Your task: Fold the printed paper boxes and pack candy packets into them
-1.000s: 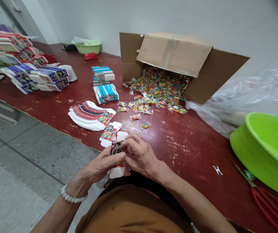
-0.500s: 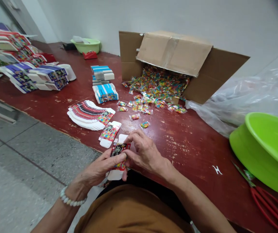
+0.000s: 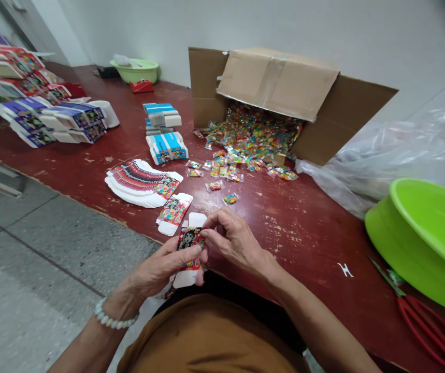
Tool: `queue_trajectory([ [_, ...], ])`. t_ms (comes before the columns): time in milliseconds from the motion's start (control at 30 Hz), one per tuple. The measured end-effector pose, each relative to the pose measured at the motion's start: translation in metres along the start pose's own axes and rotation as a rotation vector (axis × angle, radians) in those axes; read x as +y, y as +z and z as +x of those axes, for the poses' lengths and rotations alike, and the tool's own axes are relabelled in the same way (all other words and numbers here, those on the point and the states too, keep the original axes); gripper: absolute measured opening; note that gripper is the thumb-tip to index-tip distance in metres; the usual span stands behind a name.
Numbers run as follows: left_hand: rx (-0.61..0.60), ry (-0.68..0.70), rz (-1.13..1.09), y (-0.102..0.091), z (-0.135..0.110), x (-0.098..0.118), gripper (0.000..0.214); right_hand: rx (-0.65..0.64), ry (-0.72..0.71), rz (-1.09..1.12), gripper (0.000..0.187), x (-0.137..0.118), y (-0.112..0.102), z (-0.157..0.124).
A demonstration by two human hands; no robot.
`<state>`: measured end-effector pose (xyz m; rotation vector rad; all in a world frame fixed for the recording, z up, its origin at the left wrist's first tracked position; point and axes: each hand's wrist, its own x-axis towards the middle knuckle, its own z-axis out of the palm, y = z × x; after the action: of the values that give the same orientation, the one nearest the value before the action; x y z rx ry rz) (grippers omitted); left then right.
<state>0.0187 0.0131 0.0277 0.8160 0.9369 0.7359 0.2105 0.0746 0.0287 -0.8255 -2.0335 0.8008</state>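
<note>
Right hand (image 3: 240, 243) has drawn back along the printed paperboard box (image 3: 188, 246), fingertips pinching its upper edge; left hand (image 3: 160, 272) cups it (thumb pressed across the front).

Workroom, apparently a small packing workshop (far end too blurred to read closely). Long, worn red-painted bench (image 3: 303, 233); grey tiled floor (image 3: 51, 243); white wall (image 3: 362, 31). Stock: cardboard carton (image 3: 276, 83) spilling wrapped sweets (image 3: 253, 134), stacked printed card boxes (image 3: 142, 184), red tape dispenser (image 3: 142, 86), green plastic basin (image 3: 424, 233).

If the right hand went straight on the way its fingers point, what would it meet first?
The right hand would meet the small printed carton in the left hand, seemingly touching it.
</note>
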Motion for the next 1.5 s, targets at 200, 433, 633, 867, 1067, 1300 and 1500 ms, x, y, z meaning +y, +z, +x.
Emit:
queue_trajectory([
  [200,0.057,-0.023,-0.061,-0.004,0.004,-0.004,0.051,0.098,-0.233,-0.121,0.013,-0.001,0.002,-0.004],
  [433,0.003,-0.026,-0.046,-0.008,0.005,-0.010,0.059,0.148,-0.396,-0.195,0.013,0.001,0.009,-0.011],
  [633,0.005,-0.045,-0.004,-0.004,0.003,-0.011,0.054,0.115,-0.183,-0.131,0.006,0.006,0.007,-0.013],
  [867,0.002,0.018,0.121,-0.005,0.003,-0.010,0.043,0.064,-0.069,-0.063,0.003,0.005,0.004,-0.011],
  [1067,-0.010,0.085,0.213,-0.007,0.004,-0.004,0.033,0.014,-0.045,-0.035,0.009,0.003,0.000,-0.009],
  [1300,-0.050,0.009,0.156,0.001,0.004,-0.003,0.040,-0.125,-0.040,-0.031,0.012,0.002,-0.011,-0.007],
  [1500,-0.092,-0.026,0.158,-0.001,0.006,-0.007,0.043,-0.276,0.100,-0.077,0.018,-0.005,-0.018,0.003],
])
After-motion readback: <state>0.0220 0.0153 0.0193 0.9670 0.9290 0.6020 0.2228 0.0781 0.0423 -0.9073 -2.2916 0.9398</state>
